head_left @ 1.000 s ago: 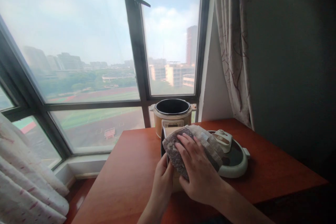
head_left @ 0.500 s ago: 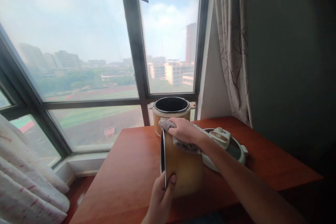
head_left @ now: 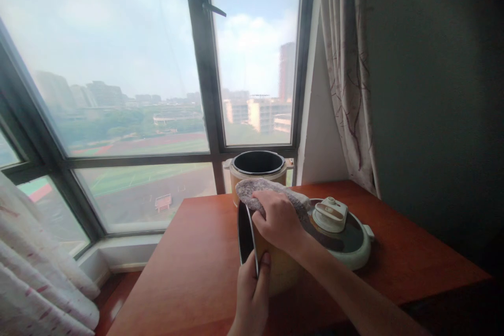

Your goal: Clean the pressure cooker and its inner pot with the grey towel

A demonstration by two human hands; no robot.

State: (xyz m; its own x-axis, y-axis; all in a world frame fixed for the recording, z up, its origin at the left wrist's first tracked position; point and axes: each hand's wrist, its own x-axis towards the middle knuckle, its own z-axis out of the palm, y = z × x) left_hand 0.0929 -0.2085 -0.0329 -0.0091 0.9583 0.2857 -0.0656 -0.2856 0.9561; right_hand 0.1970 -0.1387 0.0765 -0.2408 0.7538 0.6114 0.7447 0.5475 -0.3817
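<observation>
**Hands on a tipped inner pot at the window bench**

Curtain fabric (head_left: 35,273), pale with small reddish marks, fills the lower left corner, below a wide window (head_left: 118,89) looking out over sports fields and distant buildings. Right of it begins the red-brown bench (head_left: 189,262), which runs across the lower middle of the view.

Near the bench's front edge, the left hand (head_left: 252,294) comes up from below and grips the rim of the inner pot (head_left: 275,268); its fingers (head_left: 264,261) are clenched over the dark edge, thumb on the outside. The inner pot lies tipped on its side on the bench, its dark opening facing left and its yellowish wall facing the camera. Behind it, at the back of the bench against the window frame, stands the cooker body (head_left: 258,168), upright, its black cavity open at the top.

The right hand (head_left: 277,218) rests on top of the inner pot, palm down, fingers curled and grasping a grey-brown cloth (head_left: 255,189) that is draped over the pot's upper wall and pressed against it. The forearm runs from the lower right corner.

Just right of the inner pot, touching or nearly touching it, lies the cooker lid (head_left: 346,244), flat on the bench with its white handle knob upward. Farther right hangs a patterned curtain (head_left: 350,89) beside a dark wall (head_left: 441,115).
</observation>
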